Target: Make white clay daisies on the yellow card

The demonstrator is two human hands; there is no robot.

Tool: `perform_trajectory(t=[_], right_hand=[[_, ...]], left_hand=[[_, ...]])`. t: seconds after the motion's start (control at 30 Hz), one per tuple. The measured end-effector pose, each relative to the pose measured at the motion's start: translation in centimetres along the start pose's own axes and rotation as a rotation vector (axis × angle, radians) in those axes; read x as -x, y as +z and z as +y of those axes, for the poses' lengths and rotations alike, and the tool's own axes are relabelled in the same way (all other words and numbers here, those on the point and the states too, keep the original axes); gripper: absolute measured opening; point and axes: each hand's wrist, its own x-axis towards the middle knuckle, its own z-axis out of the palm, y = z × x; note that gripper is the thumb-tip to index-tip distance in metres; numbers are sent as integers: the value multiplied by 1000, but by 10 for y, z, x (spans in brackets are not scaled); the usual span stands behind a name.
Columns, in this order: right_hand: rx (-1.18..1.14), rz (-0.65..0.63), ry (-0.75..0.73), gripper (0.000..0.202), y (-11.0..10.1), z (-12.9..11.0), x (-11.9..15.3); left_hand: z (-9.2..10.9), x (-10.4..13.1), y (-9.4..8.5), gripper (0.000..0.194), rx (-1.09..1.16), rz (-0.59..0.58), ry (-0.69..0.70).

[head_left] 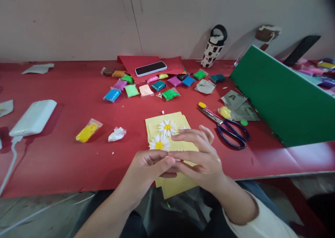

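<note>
My left hand (153,164) and my right hand (202,158) meet in front of me over pale yellow paper sheets (175,185). Between their fingertips shows a sliver of a small white piece of clay (178,160), mostly hidden. The left thumb and fingers are closed in a pinch. Fingers of the right hand press at the same piece, while its other fingers stay raised. On the paper lie white daisies with yellow centres, one farther back (168,127) and one nearer (159,145); others are partly behind the right hand.
Left of the paper lie a white clay lump (117,134) and a yellow clay packet (88,130). Scissors (230,128) rest at right, before a green board (285,98). Behind are several coloured clay packets (158,85), a phone (151,69) and a bottle (213,50). A white power bank (34,117) sits left.
</note>
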Motion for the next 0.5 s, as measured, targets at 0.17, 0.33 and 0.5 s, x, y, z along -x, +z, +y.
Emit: perform_trajectory(t=[0.17, 0.33, 0.5], right_hand=[[77, -9, -22, 6, 3, 0, 2], [15, 39, 44, 6, 3, -2, 2], [-76, 19, 83, 6, -2, 0, 1]], left_hand=[[-1, -1, -1, 25, -44, 44, 1], [1, -2, -4, 20, -264, 78, 217], [3, -2, -6, 36, -618, 206, 668]])
